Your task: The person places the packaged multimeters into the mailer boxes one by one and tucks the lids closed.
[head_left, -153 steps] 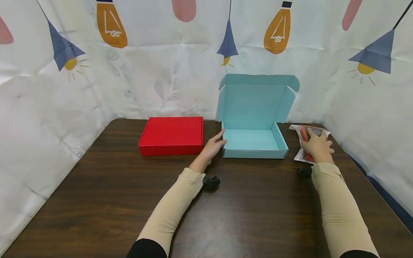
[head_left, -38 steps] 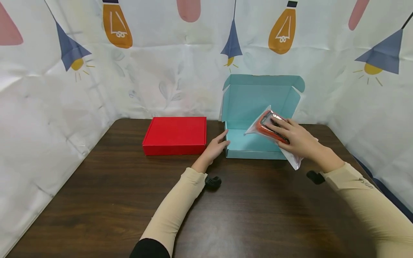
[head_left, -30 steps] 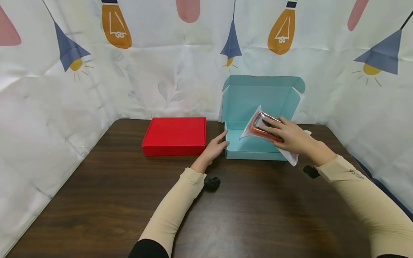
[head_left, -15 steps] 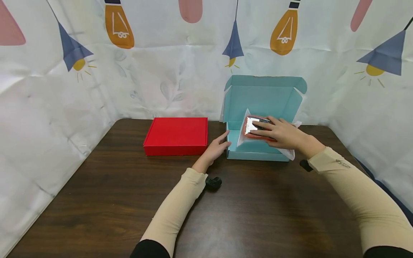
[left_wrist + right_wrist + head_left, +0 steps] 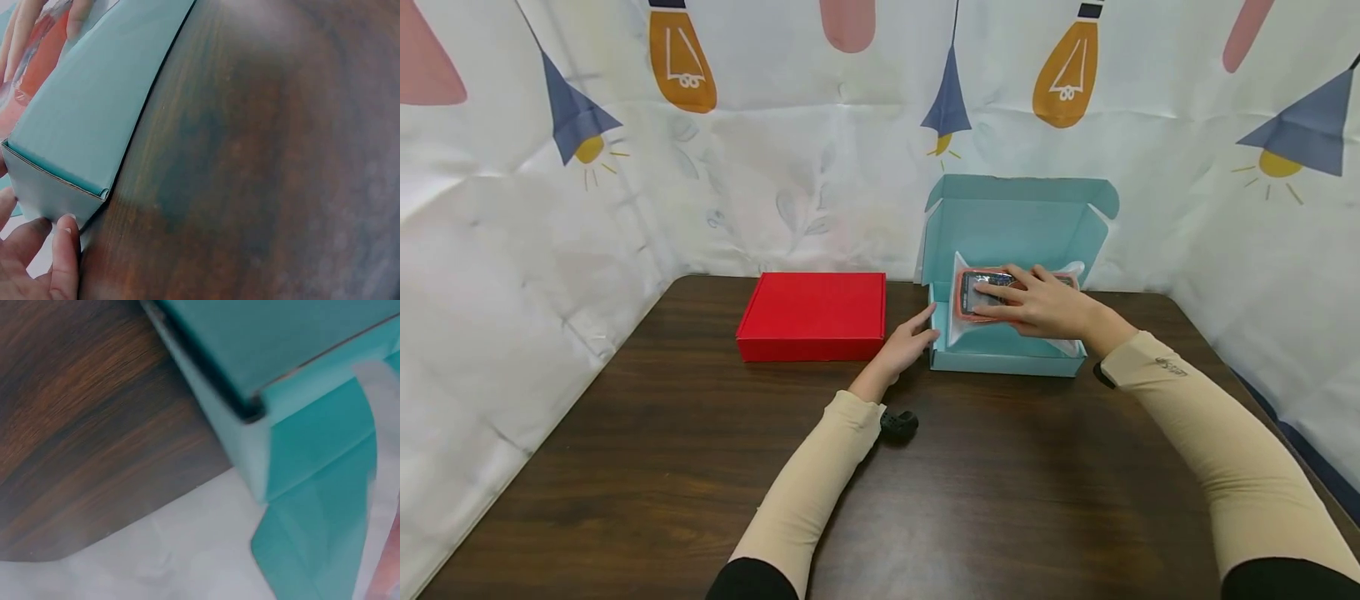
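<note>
An open turquoise cardboard box (image 5: 1000,363) stands at the back of the table, its lid raised. Inside it my right hand (image 5: 1052,307) grips an orange-cased multimeter (image 5: 970,287) with a dark face, sealed in a clear plastic bag (image 5: 955,332). The fingers spread across the top and cover much of it. Bag corners stick up at either end. My left hand (image 5: 902,343) touches the box's left side with straight fingers; in the left wrist view its fingertips (image 5: 65,225) meet the box's end wall. The right wrist view shows the box corner (image 5: 247,450) and a bag edge (image 5: 378,406).
A closed red box (image 5: 812,308) lies left of the turquoise one. The dark wooden table (image 5: 700,467) stretches toward me. Behind it hangs a white patterned cloth (image 5: 760,167), close to the raised lid. Dark wrist cameras sit under both wrists.
My right hand picked up the bagged multimeter from the table's right side, carried it left over the turquoise box and lowered it inside, levelling it out. My left hand stayed at the box's side.
</note>
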### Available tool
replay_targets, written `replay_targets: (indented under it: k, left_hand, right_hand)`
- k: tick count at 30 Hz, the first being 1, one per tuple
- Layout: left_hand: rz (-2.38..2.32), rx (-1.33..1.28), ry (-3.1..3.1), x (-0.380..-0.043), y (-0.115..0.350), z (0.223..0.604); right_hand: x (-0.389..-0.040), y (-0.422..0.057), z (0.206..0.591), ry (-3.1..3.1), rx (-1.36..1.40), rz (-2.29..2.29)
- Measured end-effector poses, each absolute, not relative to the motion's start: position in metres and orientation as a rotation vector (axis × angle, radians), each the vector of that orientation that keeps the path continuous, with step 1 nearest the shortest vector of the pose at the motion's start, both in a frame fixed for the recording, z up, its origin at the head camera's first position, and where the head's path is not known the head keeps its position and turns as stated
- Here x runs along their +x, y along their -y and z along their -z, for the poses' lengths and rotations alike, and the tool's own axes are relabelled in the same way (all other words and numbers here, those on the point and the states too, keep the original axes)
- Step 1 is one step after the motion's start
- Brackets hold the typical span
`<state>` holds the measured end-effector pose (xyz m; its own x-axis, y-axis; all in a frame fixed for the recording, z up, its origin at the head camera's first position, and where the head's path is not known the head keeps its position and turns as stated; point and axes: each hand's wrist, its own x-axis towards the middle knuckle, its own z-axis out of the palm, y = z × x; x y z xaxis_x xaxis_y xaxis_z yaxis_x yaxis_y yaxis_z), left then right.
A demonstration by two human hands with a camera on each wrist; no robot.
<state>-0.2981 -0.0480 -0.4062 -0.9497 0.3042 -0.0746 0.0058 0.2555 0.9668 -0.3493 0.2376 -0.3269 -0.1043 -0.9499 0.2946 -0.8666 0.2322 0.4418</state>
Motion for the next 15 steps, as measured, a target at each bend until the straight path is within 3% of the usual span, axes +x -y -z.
replay_targets:
  k: [15]
  left_hand:
    - [-1.746, 0.283, -2.283, -0.299, 0.048, 0.407]
  right_hand:
    - [-0.362, -0.241, 0.35, 2.0, 1.694, 0.104]
